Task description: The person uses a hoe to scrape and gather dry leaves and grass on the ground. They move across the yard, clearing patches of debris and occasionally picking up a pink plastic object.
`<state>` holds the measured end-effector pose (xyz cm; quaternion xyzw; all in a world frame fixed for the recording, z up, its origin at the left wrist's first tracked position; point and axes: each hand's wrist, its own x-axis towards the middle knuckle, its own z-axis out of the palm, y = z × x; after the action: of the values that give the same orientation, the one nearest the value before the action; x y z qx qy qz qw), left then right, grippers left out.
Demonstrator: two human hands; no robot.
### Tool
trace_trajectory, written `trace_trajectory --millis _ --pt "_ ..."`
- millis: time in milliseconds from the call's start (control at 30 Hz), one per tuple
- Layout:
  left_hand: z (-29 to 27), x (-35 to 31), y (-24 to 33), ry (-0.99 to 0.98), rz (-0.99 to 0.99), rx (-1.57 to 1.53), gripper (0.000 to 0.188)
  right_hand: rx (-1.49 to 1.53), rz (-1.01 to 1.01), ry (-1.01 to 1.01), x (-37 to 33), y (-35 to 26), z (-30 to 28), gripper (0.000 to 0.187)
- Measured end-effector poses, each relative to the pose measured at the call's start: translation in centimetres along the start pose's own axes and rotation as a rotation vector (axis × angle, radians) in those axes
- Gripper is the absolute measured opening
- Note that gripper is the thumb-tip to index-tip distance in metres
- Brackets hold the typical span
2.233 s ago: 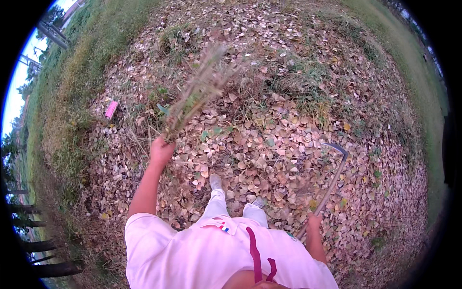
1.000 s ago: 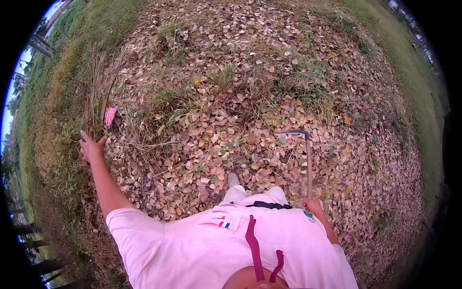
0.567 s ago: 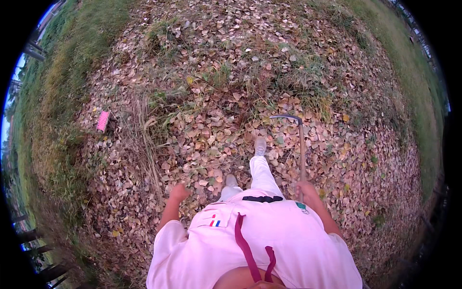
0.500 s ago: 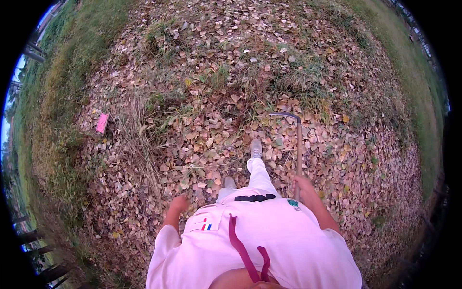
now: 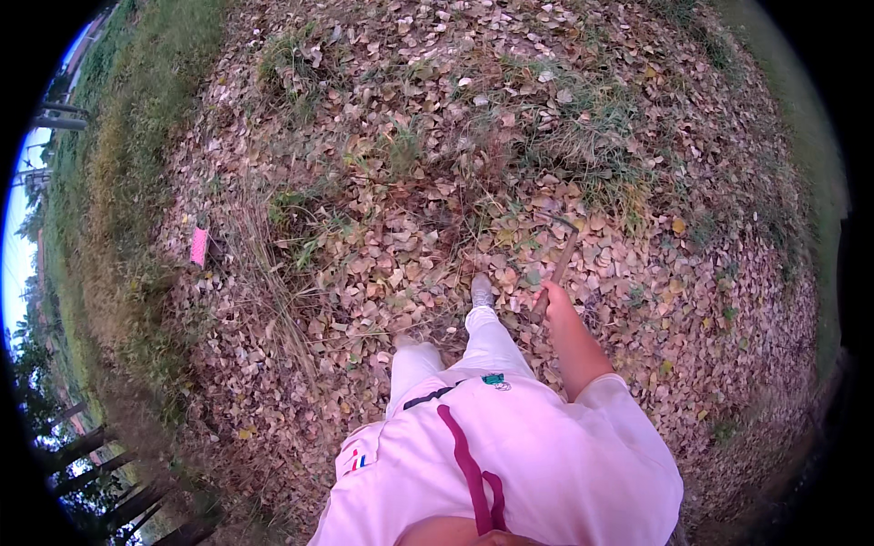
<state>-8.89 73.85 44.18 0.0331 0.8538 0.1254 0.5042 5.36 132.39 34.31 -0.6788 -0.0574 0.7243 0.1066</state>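
Downward fisheye view from head height

Soft, even daylight reaches me and the dry brown fallen leaves (image 5: 391,264), shading them only faintly. The pale strip of sky (image 5: 20,264) at the left glares nearly white with a bluish fringe, so the slender dark tree trunks (image 5: 82,446) below look almost like silhouettes. My loose pale pink fabric shirt (image 5: 546,464) shows bright, slightly washed out. The thin curved metal sickle blade (image 5: 560,221) looks faint and smeared. Everything bends toward a round black border, and the green grass (image 5: 815,182) far right turns dim and soft.
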Motion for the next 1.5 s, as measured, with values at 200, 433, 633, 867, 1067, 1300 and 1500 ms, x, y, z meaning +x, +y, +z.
trace_trajectory --millis 200,433,633,867,1067,1300,1500 --pt "1.4 1.4 3.6 -0.020 0.007 -0.119 0.043 -0.038 0.065 0.022 5.7 -0.2 8.0 0.015" --pt "1.7 2.1 0.2 -0.004 0.003 -0.214 0.042 -0.305 0.345 -0.315 3.2 9.8 18.4 0.020" --pt "1.5 -0.6 -7.0 0.080 0.059 -0.579 0.041 -0.565 0.549 -0.544 -12.8 18.1 19.0 0.010" --pt "0.8 -2.1 -10.2 0.163 0.103 -0.282 0.043 -0.884 0.691 -0.911 -29.7 20.4 22.3 0.022" --pt "1.5 -4.8 -13.4 0.179 0.033 -0.360 0.042 -0.777 1.007 -1.139 -38.4 27.5 30.3 0.025" --pt "3.5 -7.4 -18.6 0.195 -0.056 -0.456 0.042 -0.907 0.498 -1.096 -38.1 36.9 40.1 0.016" --pt "4.8 -6.9 -21.3 0.195 -0.062 -0.519 0.041 -0.938 0.019 -0.785 -28.2 37.9 41.6 0.012"
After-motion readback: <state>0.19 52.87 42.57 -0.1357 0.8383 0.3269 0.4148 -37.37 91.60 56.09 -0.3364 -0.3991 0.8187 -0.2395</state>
